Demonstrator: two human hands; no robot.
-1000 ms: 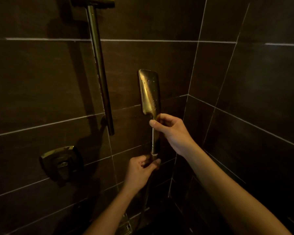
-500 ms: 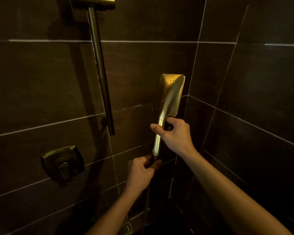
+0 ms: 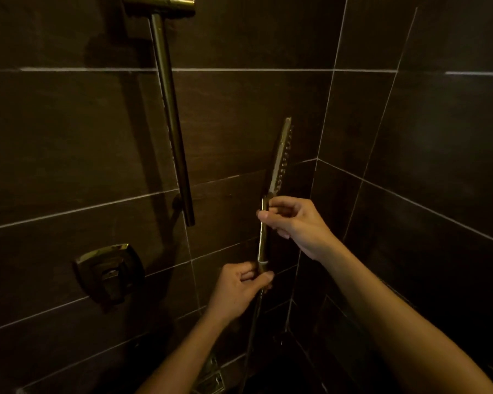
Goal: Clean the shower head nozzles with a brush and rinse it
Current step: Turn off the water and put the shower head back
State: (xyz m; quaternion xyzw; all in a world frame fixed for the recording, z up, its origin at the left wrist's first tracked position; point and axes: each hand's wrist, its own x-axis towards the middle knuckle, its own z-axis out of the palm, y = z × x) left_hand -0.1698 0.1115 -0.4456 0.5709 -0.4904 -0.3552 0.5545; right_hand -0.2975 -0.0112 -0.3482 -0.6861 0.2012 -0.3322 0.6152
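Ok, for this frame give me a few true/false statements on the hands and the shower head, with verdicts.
1. The right hand pinches the shower head by its handle, just below the spray plate. True.
2. The left hand holds a brush. False: it grips the bottom of the handle, where the hose joins; no brush is in view.
3. The shower head is seen edge-on, nozzles facing the right wall. True.
4. The shower head is docked on the slide bar. False: it is held apart from the bar, to its right.
5. One hand rests on the wall valve. False: both hands are on the shower head.
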